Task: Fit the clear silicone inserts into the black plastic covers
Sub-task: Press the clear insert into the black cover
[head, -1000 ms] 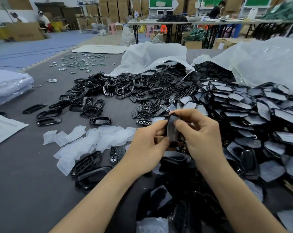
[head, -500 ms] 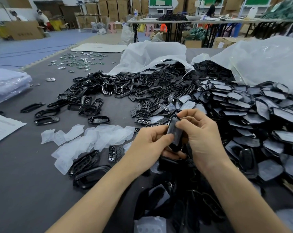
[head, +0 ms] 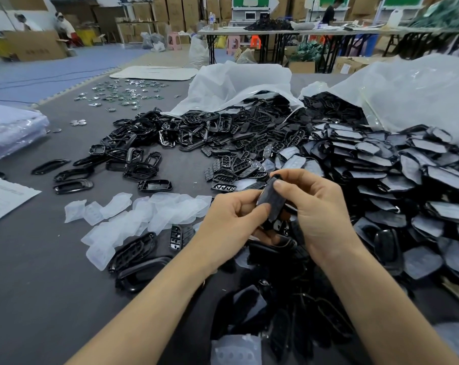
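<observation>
The dark grey table [head: 33,272] had lots of bare room along its left side and near the close left corner, where nothing lay but the edge of a white paper [head: 4,198]. The right side was full: a big pile of black covers [head: 397,180] ran from the middle to the right edge, spilling out of white plastic bags [head: 238,85] near the far edge. More black parts [head: 289,320] were heaped at the near edge, between the two arms. A bunch of clear silicone inserts [head: 144,214] lay just left of the hands, with some black frames [head: 133,251] touching them on the near side. Small shiny round bits [head: 117,93] were scattered far off by the far left corner. The left hand [head: 228,219] and the right hand [head: 320,204] met above the middle of the table, a little over the near heap. Both hands were curled shut on one black cover [head: 269,200], which stood up on its end between them. The left thumb pressed on its low part and the right thumb [head: 279,187] pressed on its top part, with the other fingers tucked behind. The cover's face looked greyish, but I could not tell if an insert sat in it.
</observation>
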